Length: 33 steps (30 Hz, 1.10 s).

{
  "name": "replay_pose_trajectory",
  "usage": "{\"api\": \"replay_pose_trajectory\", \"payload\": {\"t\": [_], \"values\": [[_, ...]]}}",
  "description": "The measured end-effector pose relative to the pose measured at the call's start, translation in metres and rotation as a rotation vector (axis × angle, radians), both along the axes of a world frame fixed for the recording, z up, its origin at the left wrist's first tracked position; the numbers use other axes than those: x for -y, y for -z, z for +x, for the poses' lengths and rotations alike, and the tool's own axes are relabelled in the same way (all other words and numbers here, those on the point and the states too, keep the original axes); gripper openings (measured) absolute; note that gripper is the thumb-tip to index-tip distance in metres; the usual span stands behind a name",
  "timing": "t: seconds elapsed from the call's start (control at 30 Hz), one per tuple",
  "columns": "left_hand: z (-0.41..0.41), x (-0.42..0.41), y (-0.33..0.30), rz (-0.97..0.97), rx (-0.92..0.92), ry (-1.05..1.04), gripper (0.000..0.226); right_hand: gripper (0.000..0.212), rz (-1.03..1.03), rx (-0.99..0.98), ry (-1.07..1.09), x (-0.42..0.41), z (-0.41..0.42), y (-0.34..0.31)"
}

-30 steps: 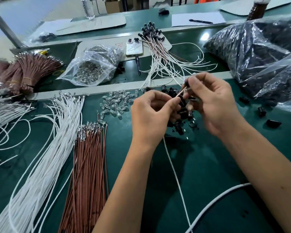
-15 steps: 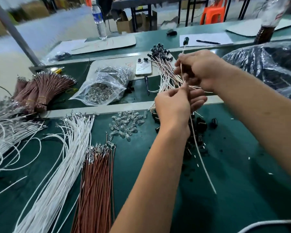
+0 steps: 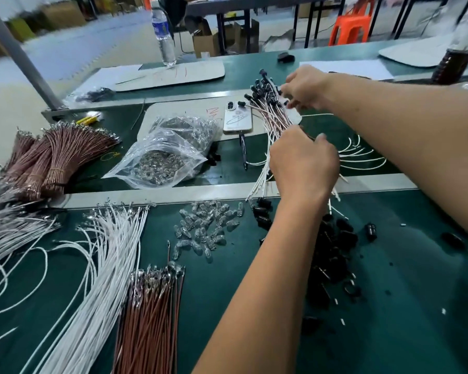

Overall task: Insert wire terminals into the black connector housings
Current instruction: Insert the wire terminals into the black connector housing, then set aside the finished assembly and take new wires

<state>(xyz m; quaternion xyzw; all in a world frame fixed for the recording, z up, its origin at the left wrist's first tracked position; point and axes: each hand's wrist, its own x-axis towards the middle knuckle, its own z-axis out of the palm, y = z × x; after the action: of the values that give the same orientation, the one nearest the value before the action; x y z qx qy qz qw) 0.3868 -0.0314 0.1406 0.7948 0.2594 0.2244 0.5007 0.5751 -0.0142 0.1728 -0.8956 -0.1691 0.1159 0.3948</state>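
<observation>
Head cam: right hand (image 3: 304, 87) reaches far across the desk (image 3: 227, 306), fingers curled at the black-housing end of the finished wire bundle (image 3: 270, 114); exact grip can't tell. Left hand (image 3: 303, 163) nearer, over the bundle's wire tails, fingers curled, contents hidden. Loose black connector housings (image 3: 333, 249) lie below left wrist. White wires (image 3: 103, 255) and brown wires (image 3: 152, 314) well left.

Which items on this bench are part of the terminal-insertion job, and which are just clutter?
Job: loose black housings, white wires, brown wires, finished assemblies, left hand, right hand.

Lying about: phone, pen, water bottle, clear bulbs (role unclear).
</observation>
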Motion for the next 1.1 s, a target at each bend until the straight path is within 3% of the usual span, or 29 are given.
{"api": "replay_pose_trajectory", "payload": {"t": [0.07, 0.17, 0.33, 0.47, 0.6, 0.8, 0.9, 1.0, 1.1], "values": [[-0.01, 0.001, 0.001, 0.052, 0.036, -0.019, 0.016, 0.028, -0.093, 0.005, -0.016, 0.006, -0.008, 0.013], [-0.034, -0.003, 0.008, 0.059, 0.013, -0.003, 0.013, 0.026, -0.216, 0.224, -0.081, 0.019, -0.034, 0.024], [-0.089, -0.03, 0.013, 0.163, -0.019, -0.119, 0.01, 0.017, -0.1, 0.424, -0.35, 0.021, -0.125, 0.02], [-0.136, -0.071, 0.014, 0.326, -0.232, -0.263, 0.005, 0.009, -0.254, 0.386, -0.635, 0.022, -0.188, 0.025], [-0.172, -0.098, 0.015, 0.388, -0.399, -0.31, 0.015, 0.005, -0.449, 0.39, -0.739, 0.035, -0.216, 0.029], [-0.173, -0.064, 0.028, 0.232, -0.313, -0.133, 0.017, 0.032, -0.794, 0.296, -0.837, 0.067, -0.251, 0.031], [-0.164, -0.046, 0.038, 0.2, -0.293, -0.038, 0.016, 0.025, -0.832, 0.303, -0.814, 0.077, -0.259, 0.031], [-0.161, -0.04, 0.045, 0.172, -0.267, -0.014, 0.01, 0.016, -0.734, 0.373, -0.8, 0.086, -0.26, 0.031], [-0.164, -0.041, 0.041, -0.27, -0.151, 0.013, 0.024, 0.015, -0.398, 0.407, -0.734, 0.092, -0.255, 0.03]]}}
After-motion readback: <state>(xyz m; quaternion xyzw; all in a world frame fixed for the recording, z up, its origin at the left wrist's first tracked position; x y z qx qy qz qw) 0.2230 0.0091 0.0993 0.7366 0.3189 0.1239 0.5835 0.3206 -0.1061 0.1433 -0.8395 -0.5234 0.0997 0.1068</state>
